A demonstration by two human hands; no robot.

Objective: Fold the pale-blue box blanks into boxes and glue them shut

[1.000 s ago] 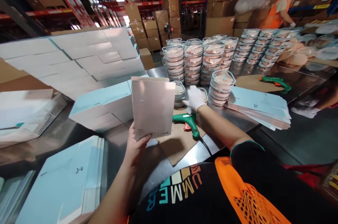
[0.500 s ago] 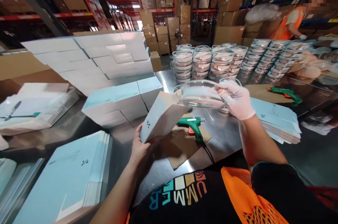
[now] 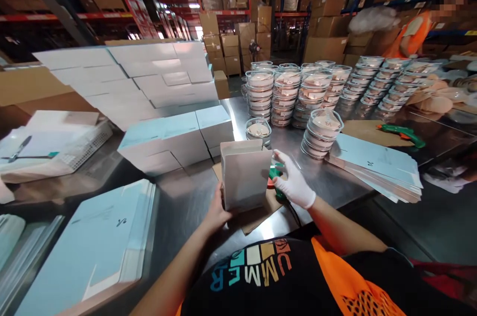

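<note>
A white cardboard box (image 3: 246, 179) stands upright over the steel table, its broad side facing me and its inside hidden. My bare left hand (image 3: 218, 210) grips its lower left edge. My right hand (image 3: 295, 182), in a white glove, is beside the box's right edge with fingers apart and nothing in them. Behind that hand, a green glue gun (image 3: 276, 177) lies on a piece of brown cardboard, partly covered. Just past the box sits a short stack of round glass dishes (image 3: 258, 129). Another leaning stack of glass dishes (image 3: 321, 134) is to the right.
White boxes (image 3: 175, 142) are piled at the left. Flat white cartons lie in a left stack (image 3: 100, 236) and a right stack (image 3: 380, 164). Several tall stacks of glass dishes (image 3: 286, 92) line the back. A second glue gun (image 3: 402, 135) lies right. A person in an orange vest (image 3: 408, 40) stands beyond.
The glass dish in my right hand is out of sight. That hand has let go and come down to the box's right side. The box has turned from tilted to upright.
</note>
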